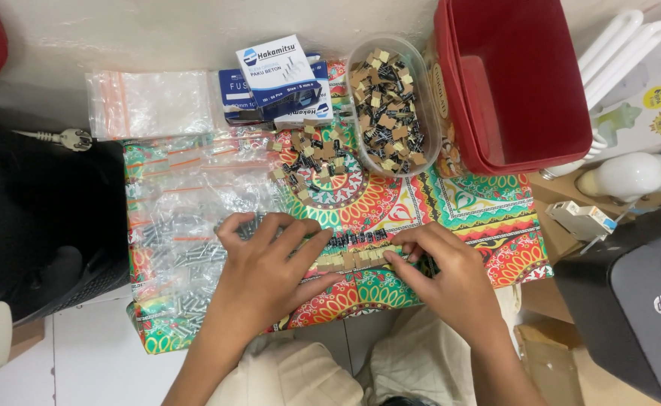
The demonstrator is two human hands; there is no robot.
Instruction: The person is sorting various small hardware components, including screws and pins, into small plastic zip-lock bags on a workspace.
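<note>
A strip of small black components on tan paper tape (357, 252) lies across a colourful patterned tin surface (451, 214). My left hand (270, 267) rests flat on the strip's left end, fingers spread. The fingertips of my right hand (439, 271) pinch the strip's right part. A loose pile of the same taped components (317, 154) lies further back, and an oval clear tub (390, 105) holds many more.
Clear zip bags of small metal parts (183, 225) cover the left of the surface. Blue and white small boxes (281, 79) stand at the back. A red plastic bin (511, 79), white bulbs (631, 177) and a dark device (639, 301) are at the right.
</note>
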